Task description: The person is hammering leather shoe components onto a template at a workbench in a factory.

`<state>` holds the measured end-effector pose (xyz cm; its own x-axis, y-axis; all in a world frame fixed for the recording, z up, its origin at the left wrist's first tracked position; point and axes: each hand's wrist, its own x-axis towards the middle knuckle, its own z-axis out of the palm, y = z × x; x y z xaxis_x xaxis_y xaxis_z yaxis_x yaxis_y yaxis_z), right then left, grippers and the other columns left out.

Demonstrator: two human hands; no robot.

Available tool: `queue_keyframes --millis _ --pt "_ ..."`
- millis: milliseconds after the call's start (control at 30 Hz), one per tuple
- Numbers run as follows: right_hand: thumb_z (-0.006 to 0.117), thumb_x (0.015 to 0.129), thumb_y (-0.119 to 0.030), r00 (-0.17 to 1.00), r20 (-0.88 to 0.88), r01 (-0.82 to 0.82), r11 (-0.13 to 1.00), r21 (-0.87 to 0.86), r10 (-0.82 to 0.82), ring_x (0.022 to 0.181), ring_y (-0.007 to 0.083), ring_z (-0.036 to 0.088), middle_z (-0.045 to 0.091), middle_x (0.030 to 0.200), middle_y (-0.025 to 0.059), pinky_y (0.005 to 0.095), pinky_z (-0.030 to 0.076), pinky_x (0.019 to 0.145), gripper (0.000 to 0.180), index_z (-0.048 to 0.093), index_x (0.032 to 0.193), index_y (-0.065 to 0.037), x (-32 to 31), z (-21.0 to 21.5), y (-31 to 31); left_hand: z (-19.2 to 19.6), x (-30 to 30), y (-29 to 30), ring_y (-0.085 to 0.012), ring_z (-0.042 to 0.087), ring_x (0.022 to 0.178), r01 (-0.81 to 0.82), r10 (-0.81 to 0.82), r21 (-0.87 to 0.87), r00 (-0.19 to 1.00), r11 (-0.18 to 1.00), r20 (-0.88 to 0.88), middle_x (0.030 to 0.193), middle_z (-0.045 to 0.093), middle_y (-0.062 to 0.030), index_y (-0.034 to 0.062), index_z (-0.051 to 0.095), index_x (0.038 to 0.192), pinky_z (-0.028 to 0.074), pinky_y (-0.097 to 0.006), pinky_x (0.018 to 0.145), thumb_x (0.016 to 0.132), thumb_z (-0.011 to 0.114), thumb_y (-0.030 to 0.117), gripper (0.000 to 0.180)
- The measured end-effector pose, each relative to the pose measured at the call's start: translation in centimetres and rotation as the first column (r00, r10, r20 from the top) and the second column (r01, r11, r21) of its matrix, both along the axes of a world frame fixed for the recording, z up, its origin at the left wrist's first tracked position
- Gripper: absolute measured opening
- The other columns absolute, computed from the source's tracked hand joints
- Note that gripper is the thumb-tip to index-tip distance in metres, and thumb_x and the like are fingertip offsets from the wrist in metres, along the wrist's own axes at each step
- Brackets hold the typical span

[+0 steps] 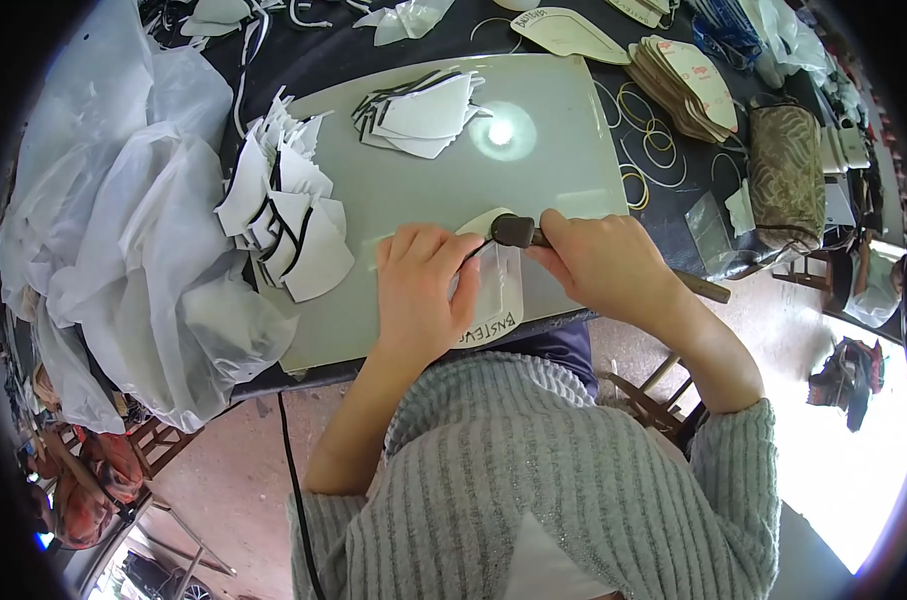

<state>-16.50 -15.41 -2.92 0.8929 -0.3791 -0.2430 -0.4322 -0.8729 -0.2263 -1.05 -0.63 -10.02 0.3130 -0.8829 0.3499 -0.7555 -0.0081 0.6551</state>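
Observation:
My right hand [603, 262] grips a hammer by its wooden handle [701, 287], close behind the head. The dark hammer head [513, 230] rests on or just above a pale, flat template [509, 312] with handwriting at its near end. My left hand [425, 285] is bent over a white cut piece [489, 290] on that template, thumb and fingers closing at its black edging strip [476, 251]. Part of the piece is hidden under the fingers. All this lies near the front edge of a grey-green board [563, 150].
White black-edged pieces form a tall pile [291, 215] on the left and a smaller stack [418, 115] at the back. Plastic bags [143, 230] fill the far left. Stacked templates [681, 85], loose rings of cord [653, 140] and a patterned roll [785, 175] lie right.

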Motion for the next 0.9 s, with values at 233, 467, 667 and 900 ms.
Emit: queue_keyframes --millis 233,467,667,900 --pt "0.057 0.096 -0.034 0.999 -0.002 0.037 0.999 0.013 -0.037 0.059 0.0343 0.065 0.063 0.062 0.0134 0.0439 0.050 0.053 0.033 0.054 0.086 -0.003 -0.2 -0.4 -0.1 -0.9 0.8 -0.3 -0.0249 0.056 0.090 0.071 -0.066 -0.061 0.995 0.996 0.080 0.089 0.061 -0.0011 0.0120 0.070 0.092 0.038 -0.041 0.080 0.073 0.068 0.005 0.020" --pt "0.059 0.096 -0.031 1.000 0.009 -0.016 1.000 -0.010 0.017 0.059 0.0337 0.064 0.062 0.063 0.0128 0.0437 0.050 0.054 0.030 0.054 0.085 -0.004 0.3 0.5 -0.2 -0.9 0.4 -0.3 -0.0251 0.057 0.093 0.078 -0.065 -0.078 0.985 0.994 0.157 0.090 0.061 -0.0015 0.0087 0.069 0.093 0.041 -0.042 0.084 0.070 0.069 0.003 0.024" --pt "0.058 0.096 -0.033 0.997 0.077 -0.006 1.000 0.004 0.006 0.059 0.0335 0.064 0.062 0.063 0.0127 0.0435 0.050 0.054 0.031 0.055 0.086 -0.004 0.4 0.8 -0.4 -0.9 0.5 -0.3 -0.0249 0.057 0.094 0.070 -0.055 -0.082 0.984 0.994 0.172 0.091 0.061 -0.0019 0.0068 0.070 0.093 0.042 -0.041 0.084 0.071 0.069 0.003 0.022" --pt "0.057 0.096 -0.036 0.995 -0.056 -0.081 0.997 -0.014 0.080 0.057 0.0347 0.063 0.061 0.060 0.0127 0.0435 0.050 0.053 0.034 0.054 0.083 -0.004 0.8 1.4 -0.1 -0.9 0.3 -0.1 -0.0246 0.057 0.094 0.083 -0.067 -0.069 0.978 0.994 0.199 0.091 0.062 -0.0025 0.0066 0.071 0.093 0.043 -0.040 0.085 0.072 0.069 0.004 0.022"
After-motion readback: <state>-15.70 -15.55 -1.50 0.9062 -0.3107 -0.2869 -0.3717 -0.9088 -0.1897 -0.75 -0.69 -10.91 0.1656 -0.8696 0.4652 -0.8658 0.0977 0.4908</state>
